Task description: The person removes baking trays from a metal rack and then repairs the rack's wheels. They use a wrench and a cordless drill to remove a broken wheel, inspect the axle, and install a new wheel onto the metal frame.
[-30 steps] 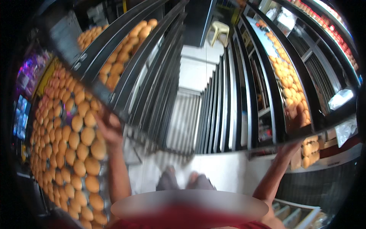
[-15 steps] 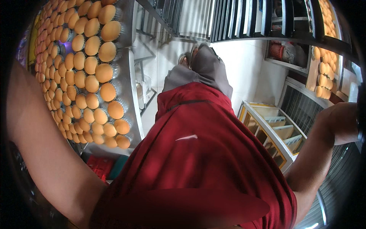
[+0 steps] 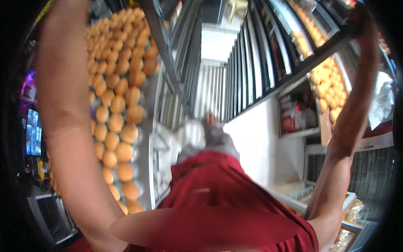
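We observed both arms raised above the head camera, carrying a long dark metal tray frame [image 3: 268,90] that crossed the view from upper left to upper right. The right hand [image 3: 357,19] was at the upper right corner, its fingers wrapped around the frame's edge; motion blur obscured the exact hold, but the hand read as closed on the frame. The left forearm [image 3: 67,126] rose along the left side and left the picture at the top, so the left hand was out of view and we could not tell its state.

The frame was overhead, tilted, its far bar running down toward the centre. To the left, just beside the left forearm, a tray of round golden buns [image 3: 117,105] lay in close rows. A second batch of buns [image 3: 325,90] was visible at the right, behind the frame and near the right forearm.

Below, we noted a red shirt [image 3: 218,193] filling the lower centre, and grey trousers with the feet [image 3: 210,126] on a white tiled floor [image 3: 260,138]. A monitor screen [image 3: 32,132] stood at the far left. A shelf unit [image 3: 298,117] with red items stood at the right wall.
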`<state>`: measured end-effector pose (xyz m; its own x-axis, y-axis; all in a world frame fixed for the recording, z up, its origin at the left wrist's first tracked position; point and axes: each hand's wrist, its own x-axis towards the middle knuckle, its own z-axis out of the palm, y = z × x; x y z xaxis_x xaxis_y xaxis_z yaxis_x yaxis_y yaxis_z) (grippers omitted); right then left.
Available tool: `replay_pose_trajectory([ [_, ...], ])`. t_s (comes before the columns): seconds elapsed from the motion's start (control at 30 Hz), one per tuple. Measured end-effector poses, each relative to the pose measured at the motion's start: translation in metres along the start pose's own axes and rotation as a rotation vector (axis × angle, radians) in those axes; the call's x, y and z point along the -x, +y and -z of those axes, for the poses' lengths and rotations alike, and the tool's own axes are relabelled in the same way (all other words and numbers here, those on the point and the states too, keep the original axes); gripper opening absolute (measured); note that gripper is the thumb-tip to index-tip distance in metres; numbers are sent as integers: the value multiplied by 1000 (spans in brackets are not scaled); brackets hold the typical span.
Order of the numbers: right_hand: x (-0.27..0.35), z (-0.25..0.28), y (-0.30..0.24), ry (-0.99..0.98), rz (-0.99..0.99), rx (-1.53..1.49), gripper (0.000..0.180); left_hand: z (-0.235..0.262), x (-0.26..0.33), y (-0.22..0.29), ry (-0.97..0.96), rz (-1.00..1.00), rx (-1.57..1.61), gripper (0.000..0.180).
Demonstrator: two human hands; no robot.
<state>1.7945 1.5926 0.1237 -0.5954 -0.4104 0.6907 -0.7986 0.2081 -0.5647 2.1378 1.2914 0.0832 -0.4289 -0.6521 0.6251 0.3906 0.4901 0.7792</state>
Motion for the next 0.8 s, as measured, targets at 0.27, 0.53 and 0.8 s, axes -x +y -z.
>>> replay_pose_trajectory([
  [0.27, 61, 49, -105, 63, -32, -819, 28, 13, 5, 161, 80, -203, 144, 26],
  [0.53, 120, 69, -133, 65, -12, -828, 48, 32, 74, 191, 212, -256, 140, 17],
  [0.8, 232, 115, -165, -60, -76, -897, 69, 53, 206, 240, 322, -260, 47, 15],
])
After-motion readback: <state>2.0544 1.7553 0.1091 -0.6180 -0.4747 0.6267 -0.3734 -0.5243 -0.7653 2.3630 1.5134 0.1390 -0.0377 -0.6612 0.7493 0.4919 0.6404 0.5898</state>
